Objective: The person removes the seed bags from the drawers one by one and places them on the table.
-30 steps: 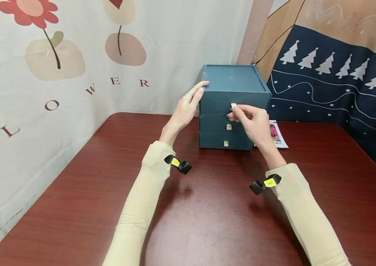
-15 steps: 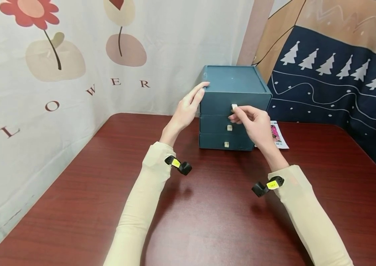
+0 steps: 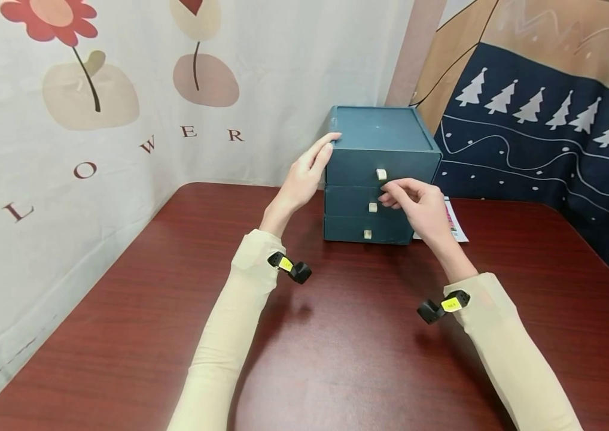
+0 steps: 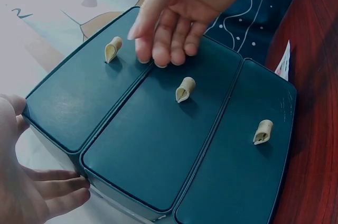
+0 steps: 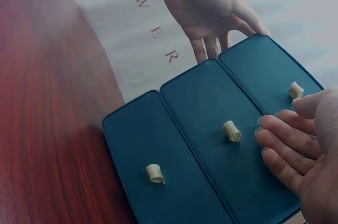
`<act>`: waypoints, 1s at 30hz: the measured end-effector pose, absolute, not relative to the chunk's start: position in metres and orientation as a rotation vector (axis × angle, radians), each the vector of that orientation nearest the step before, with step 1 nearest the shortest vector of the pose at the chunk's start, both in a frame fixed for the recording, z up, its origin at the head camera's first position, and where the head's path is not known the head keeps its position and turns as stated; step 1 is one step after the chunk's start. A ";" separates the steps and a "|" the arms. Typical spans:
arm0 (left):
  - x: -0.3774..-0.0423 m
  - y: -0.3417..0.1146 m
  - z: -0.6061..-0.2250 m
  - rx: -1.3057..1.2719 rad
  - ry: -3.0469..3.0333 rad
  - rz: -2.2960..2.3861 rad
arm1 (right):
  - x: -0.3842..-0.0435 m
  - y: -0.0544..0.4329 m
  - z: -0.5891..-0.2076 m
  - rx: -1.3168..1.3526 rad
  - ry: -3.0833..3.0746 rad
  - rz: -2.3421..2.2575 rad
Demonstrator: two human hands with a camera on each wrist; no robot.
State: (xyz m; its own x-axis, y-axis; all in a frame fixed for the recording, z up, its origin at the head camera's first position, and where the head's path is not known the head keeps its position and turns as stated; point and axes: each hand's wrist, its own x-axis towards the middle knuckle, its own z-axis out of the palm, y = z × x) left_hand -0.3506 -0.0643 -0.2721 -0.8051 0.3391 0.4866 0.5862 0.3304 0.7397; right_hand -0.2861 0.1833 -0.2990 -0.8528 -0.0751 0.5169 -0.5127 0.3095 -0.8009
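A dark teal desktop drawer box (image 3: 385, 129) with three closed drawers stands at the back of the table. Each drawer front carries a small cream loop pull: top (image 3: 381, 174), middle (image 3: 372, 207) and bottom (image 3: 367, 234). My left hand (image 3: 301, 173) rests on the box's upper left edge, fingers extended along its side. Just below and right of the top pull is my right hand (image 3: 423, 206), its fingers loosely bent with nothing between them. In the right wrist view the thumb tip lies close to the top pull (image 5: 296, 90); contact is unclear.
A printed white packet (image 3: 456, 224) lies beside the box on the right, partly hidden by the right hand. Behind are a white flower-print curtain (image 3: 283, 72) and a navy cloth with white trees (image 3: 541, 143). The dark red wooden table (image 3: 337, 335) stretches toward me.
My right hand has let go of the top drawer's pull and shifted a little right and down. My left hand stays on the box, and the drawers look unmoved.
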 end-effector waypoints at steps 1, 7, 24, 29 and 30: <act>-0.351 -0.064 -0.272 -0.838 -2.351 -1.465 | -0.286 0.184 -0.300 0.526 -2.205 1.558; -0.349 -0.065 -0.272 -0.851 -2.354 -1.473 | -0.286 0.189 -0.305 0.528 -2.248 1.544; -0.351 -0.065 -0.272 -0.858 -2.341 -1.473 | -0.286 0.191 -0.311 0.541 -2.345 1.524; -0.351 -0.065 -0.272 -0.860 -2.340 -1.476 | -0.288 0.192 -0.316 0.563 -2.369 1.551; -0.351 -0.065 -0.272 -0.860 -2.340 -1.476 | -0.289 0.192 -0.317 0.568 -2.375 1.557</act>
